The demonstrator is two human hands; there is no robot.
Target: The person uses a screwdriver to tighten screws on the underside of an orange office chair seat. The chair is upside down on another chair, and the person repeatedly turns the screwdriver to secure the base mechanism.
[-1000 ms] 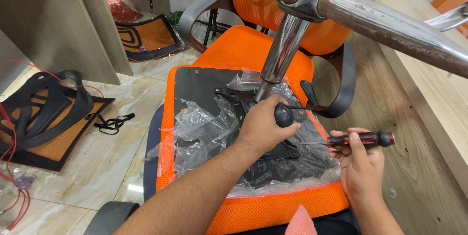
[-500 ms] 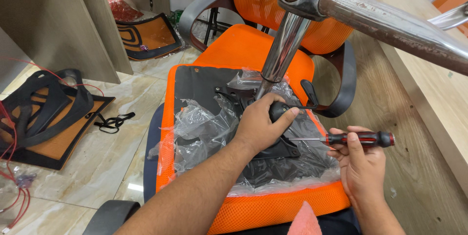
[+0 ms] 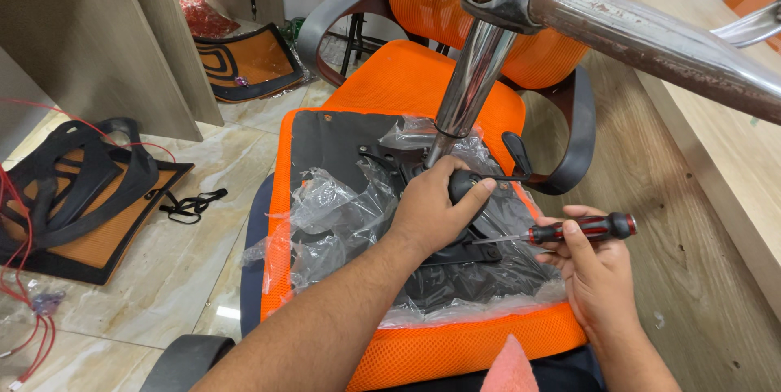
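An upturned orange office chair seat [image 3: 455,351] lies in front of me, its black underside wrapped in clear plastic [image 3: 342,213]. A chrome gas column [image 3: 468,87] rises from the black mechanism plate [image 3: 480,258] to the metal star base [image 3: 651,34] overhead. My left hand [image 3: 435,209] grips a round black knob [image 3: 465,185] on the mechanism. My right hand [image 3: 594,266] holds a red-and-black screwdriver [image 3: 582,229], its tip pointing left at the plate just under the left hand.
A second orange mesh chair [image 3: 521,50] with grey armrests stands behind. A wooden desk [image 3: 716,164] runs along the right. On the tiled floor at left lie orange-and-black chair back panels [image 3: 81,205], a black strap [image 3: 191,203] and red wires [image 3: 24,311].
My left hand has shifted slightly on the knob, turning it; the screwdriver stays at the plate in my right hand, almost unmoved.
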